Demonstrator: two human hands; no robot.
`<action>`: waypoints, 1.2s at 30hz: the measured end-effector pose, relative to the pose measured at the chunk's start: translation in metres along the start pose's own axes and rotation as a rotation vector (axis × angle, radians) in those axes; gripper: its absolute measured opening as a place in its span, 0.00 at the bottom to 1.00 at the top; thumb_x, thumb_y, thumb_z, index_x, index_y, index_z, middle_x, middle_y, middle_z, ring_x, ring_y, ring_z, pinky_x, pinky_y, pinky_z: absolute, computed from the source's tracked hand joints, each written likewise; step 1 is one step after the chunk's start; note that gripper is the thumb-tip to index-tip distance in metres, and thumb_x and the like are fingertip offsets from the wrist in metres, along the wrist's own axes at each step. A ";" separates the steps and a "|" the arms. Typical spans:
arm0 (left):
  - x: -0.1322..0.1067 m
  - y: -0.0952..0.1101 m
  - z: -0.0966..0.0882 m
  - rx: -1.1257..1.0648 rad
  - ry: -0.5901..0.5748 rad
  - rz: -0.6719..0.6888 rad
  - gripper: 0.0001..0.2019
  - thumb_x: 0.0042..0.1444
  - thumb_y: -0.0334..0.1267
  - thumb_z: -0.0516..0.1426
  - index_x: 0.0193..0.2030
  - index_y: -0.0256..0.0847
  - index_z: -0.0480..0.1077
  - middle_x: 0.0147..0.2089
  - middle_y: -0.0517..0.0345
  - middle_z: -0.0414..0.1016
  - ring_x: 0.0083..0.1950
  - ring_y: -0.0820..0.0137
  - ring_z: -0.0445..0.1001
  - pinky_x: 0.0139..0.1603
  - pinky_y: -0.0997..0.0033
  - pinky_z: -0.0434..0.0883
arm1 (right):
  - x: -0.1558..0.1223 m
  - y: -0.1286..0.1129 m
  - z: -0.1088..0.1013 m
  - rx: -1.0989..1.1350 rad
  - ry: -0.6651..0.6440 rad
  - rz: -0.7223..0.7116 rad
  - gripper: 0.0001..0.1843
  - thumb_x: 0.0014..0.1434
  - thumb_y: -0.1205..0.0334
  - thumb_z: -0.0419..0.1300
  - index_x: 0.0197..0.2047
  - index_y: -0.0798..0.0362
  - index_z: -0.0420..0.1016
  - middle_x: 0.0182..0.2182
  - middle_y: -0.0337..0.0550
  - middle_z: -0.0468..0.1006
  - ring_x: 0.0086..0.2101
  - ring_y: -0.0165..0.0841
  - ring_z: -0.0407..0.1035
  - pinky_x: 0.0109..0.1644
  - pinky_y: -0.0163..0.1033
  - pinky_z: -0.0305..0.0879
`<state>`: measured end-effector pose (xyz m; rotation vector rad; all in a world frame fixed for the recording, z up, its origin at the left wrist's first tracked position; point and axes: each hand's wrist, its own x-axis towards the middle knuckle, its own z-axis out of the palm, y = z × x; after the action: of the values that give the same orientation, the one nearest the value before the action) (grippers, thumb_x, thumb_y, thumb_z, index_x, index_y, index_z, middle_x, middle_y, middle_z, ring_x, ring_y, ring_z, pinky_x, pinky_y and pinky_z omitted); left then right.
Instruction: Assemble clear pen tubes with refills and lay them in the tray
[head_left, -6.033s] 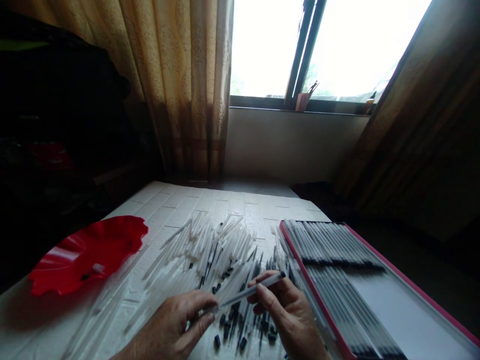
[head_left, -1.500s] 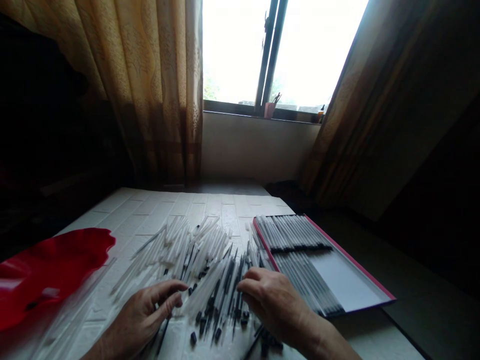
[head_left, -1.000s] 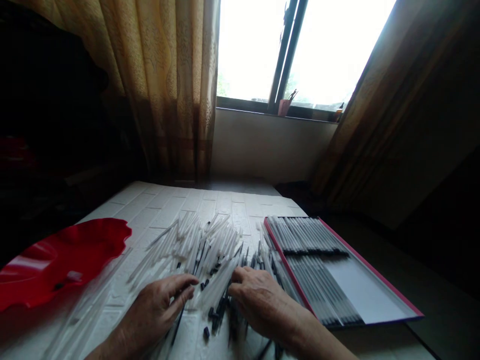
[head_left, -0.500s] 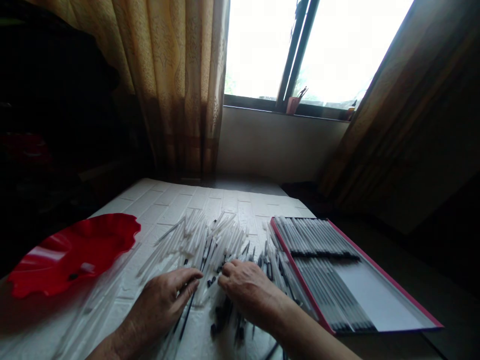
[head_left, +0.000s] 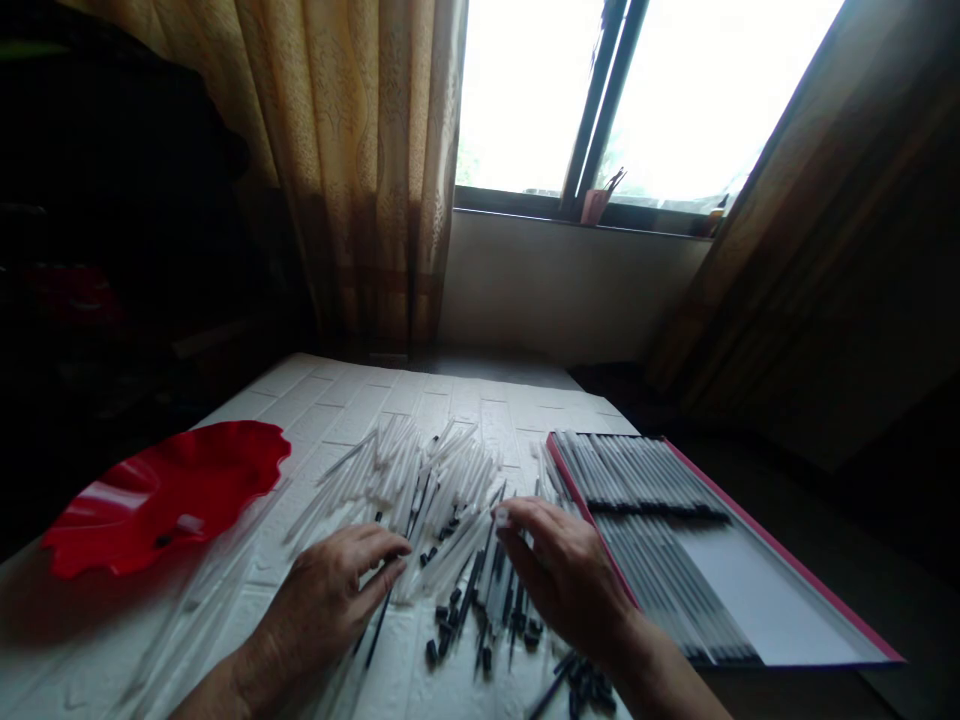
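My left hand (head_left: 330,590) is closed in a pinch, and a thin black pen refill (head_left: 379,628) runs down from its fingertips. To its right, my right hand (head_left: 566,555) pinches the whitish end of what looks like a clear pen barrel (head_left: 501,517); most of that piece cannot be told from the tubes behind. Between and beyond the hands lies a loose heap of clear pen barrels (head_left: 390,460). Dark-tipped refills (head_left: 469,590) and small black caps (head_left: 442,630) are scattered below the right hand. More black caps (head_left: 589,690) sit near the right wrist.
At right, a red-edged box (head_left: 817,610) holds two rows of pens (head_left: 637,475) on white lining. A red wavy-rimmed bowl (head_left: 217,450) with a few small pieces inside stands at left, beside long clear tubes (head_left: 202,610). The white brick-patterned tabletop (head_left: 322,410) carries everything.
My right hand has lifted from the heap and moved right, uncovering refills and black caps. My left hand stays nearly in place. The view has shifted slightly.
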<state>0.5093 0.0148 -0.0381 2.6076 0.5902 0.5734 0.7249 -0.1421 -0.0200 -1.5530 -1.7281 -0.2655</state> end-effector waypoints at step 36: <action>-0.009 0.023 -0.016 -0.204 0.067 0.110 0.07 0.64 0.35 0.52 0.43 0.47 0.71 0.35 0.63 0.78 0.35 0.72 0.79 0.36 0.81 0.72 | -0.030 0.001 0.026 0.153 -0.019 0.013 0.14 0.66 0.69 0.51 0.51 0.50 0.71 0.36 0.46 0.78 0.34 0.35 0.74 0.36 0.35 0.69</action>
<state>0.5015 -0.0038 -0.0167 2.4462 0.3875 0.7194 0.7135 -0.1483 -0.0570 -1.4590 -1.7112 -0.1099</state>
